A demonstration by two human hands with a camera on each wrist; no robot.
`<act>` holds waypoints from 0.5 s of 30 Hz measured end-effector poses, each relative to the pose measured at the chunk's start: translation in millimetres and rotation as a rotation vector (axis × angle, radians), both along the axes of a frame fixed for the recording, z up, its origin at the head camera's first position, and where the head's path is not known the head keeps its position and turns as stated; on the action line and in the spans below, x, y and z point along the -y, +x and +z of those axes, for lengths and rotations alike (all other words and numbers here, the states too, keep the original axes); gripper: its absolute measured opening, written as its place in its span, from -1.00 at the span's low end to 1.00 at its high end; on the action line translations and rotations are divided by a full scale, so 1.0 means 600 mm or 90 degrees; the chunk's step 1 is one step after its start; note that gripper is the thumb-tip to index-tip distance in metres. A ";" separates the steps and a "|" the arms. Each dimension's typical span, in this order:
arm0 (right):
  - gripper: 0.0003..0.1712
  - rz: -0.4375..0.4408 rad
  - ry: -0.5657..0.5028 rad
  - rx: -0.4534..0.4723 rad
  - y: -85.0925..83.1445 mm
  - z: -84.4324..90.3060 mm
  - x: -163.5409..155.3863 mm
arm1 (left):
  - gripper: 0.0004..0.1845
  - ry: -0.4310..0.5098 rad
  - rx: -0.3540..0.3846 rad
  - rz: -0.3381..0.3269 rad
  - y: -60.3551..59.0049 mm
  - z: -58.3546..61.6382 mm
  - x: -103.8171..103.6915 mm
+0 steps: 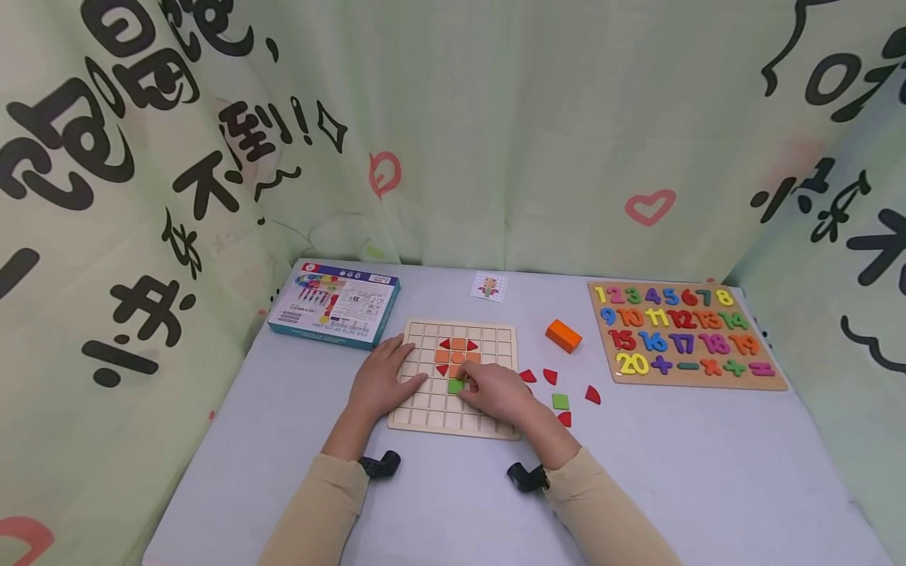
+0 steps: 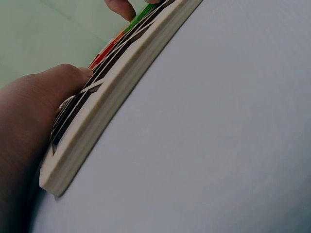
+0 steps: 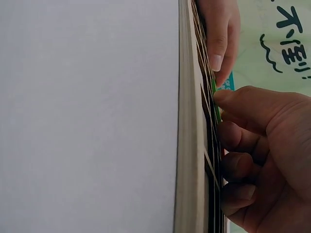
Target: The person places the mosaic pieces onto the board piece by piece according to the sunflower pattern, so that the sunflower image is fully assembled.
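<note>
A wooden grid board (image 1: 488, 428) lies on the table, with red and orange pieces (image 1: 458, 355) set in its upper middle cells. My left hand (image 1: 385, 377) rests flat on the board's left side, fingers straight. My right hand (image 1: 495, 391) pinches a green square tile (image 1: 455, 386) at a cell just below the orange pieces. The right wrist view shows the thumb and fingers on the green tile (image 3: 214, 99) at the board's edge (image 3: 187, 121). From the left wrist view I see the board's rim (image 2: 112, 92) and a fingertip on the green tile (image 2: 141, 18).
Loose red pieces (image 1: 550, 376) and a green square (image 1: 561, 402) lie right of the board, with an orange block (image 1: 563, 336) behind them. A number puzzle (image 1: 683, 334) sits at the right, a box (image 1: 335, 304) at the back left, a small card (image 1: 489, 286) behind.
</note>
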State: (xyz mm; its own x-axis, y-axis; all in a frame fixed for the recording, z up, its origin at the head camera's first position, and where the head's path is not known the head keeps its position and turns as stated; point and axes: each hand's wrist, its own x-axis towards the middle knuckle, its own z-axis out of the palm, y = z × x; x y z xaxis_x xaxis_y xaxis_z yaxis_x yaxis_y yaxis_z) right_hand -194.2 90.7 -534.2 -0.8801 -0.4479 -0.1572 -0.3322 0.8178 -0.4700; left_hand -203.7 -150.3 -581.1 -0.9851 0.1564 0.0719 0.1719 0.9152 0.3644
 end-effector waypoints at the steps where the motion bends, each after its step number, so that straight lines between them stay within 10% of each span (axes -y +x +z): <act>1: -0.70 -0.002 -0.001 0.001 0.000 0.001 0.000 | -0.19 -0.001 0.000 -0.001 0.000 0.000 0.000; 15: -0.76 -0.012 -0.019 0.001 0.001 0.006 -0.018 | -0.19 0.002 0.013 -0.004 0.000 0.003 0.000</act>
